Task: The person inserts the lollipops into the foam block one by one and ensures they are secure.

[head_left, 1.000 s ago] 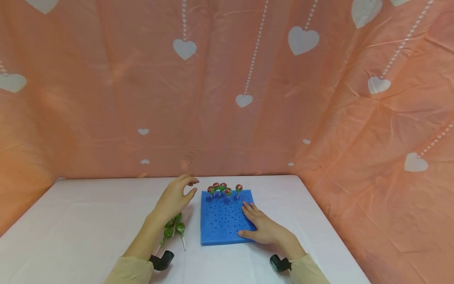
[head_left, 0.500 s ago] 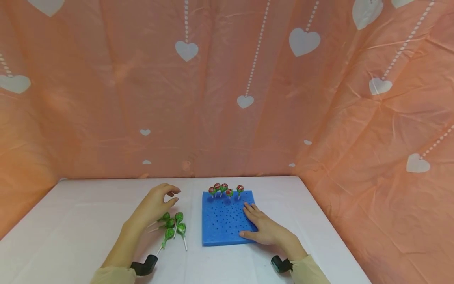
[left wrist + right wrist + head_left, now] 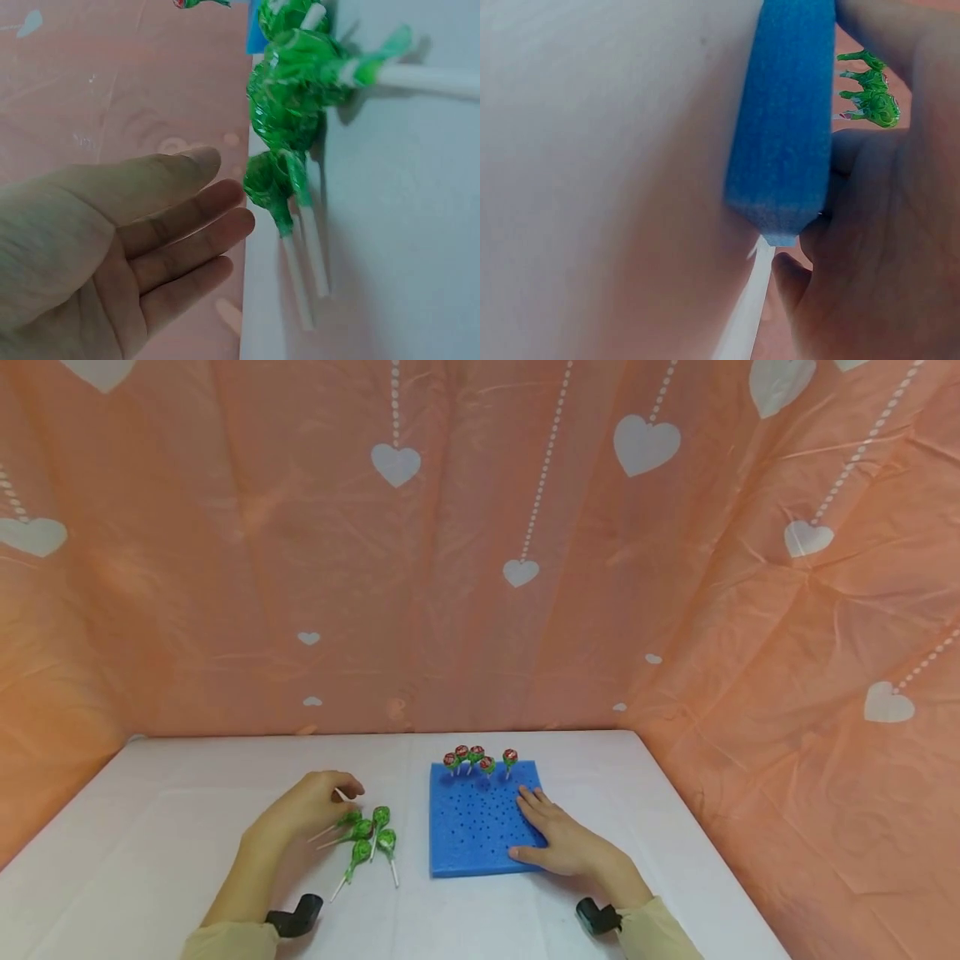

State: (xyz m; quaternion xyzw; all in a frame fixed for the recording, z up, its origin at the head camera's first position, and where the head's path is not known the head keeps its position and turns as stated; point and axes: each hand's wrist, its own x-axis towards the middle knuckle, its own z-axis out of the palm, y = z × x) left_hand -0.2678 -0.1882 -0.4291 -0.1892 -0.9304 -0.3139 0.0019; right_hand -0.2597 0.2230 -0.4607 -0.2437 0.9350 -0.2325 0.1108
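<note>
Head view: five lollipops (image 3: 487, 766) stand upright in a row of sorts along the far edge of a holed blue block (image 3: 465, 862). Five loose lollipops (image 3: 361, 850) lie on the white table (image 3: 187, 827), left of the block and apart from it. Right hand (image 3: 558, 835) lies flat on the block's right side, fingers spread, grasping nothing; seems to be steadying it. Left hand (image 3: 315, 802) is at the far-left of the loose group, fingers bent loosely; contact unclear from here.

Left wrist view: clears up the grip. Thumb and fingers stand apart, slightly curved, nothing between them, tips just beside two wrapped heads whose sticks lie side by side. Touch cannot be told. My reading: picking up the next lollipop is the step in hand; it calls for pinching one and drawing it free of its neighbour.

Right wrist view: shows the block's thickness and side face, hidden from above, plus green wrapper undersides of some planted lollipops beyond the hand.
</note>
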